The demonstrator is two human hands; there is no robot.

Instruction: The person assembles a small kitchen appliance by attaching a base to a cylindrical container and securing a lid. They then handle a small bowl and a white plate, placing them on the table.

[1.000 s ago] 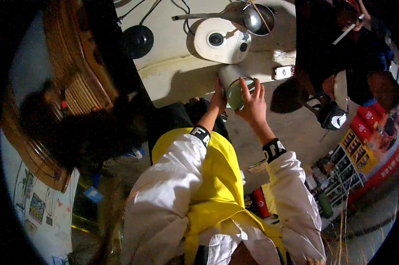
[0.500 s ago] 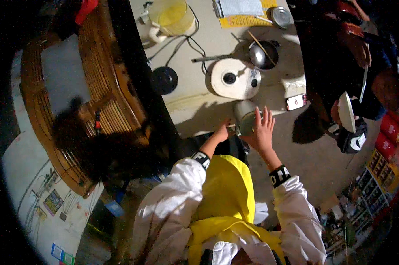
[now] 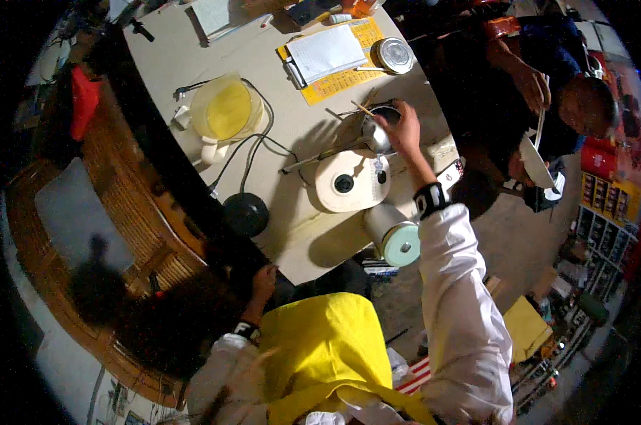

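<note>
My right hand [image 3: 403, 133] reaches over the table, thumb and fingers curled at the rim of a small shiny metal pot [image 3: 374, 139]. A thin wooden stick [image 3: 363, 108] leans out of the pot. Low by the table's near edge is my left hand [image 3: 263, 282], dim and blurred, with its fingers hard to make out; I see nothing in it. A cylindrical jar with a mint-green lid [image 3: 403, 246] stands at the near right edge, below my right forearm. Between jar and pot sits a white rounded appliance [image 3: 327, 185] with two black round parts.
On the left are a clear pitcher of yellow content [image 3: 227, 113], cables and a black round base [image 3: 246, 214]. A notepad [image 3: 327, 53] and a round tin [image 3: 395, 55] lie farther back. A phone [image 3: 449, 175] rests at the right edge; beyond, another person holds a bowl [image 3: 536, 164] and chopsticks.
My right hand has left the jar and reached forward to the metal pot. My left hand has drawn back from the jar, down and left. The jar now stands with its mint lid showing. The view has turned.
</note>
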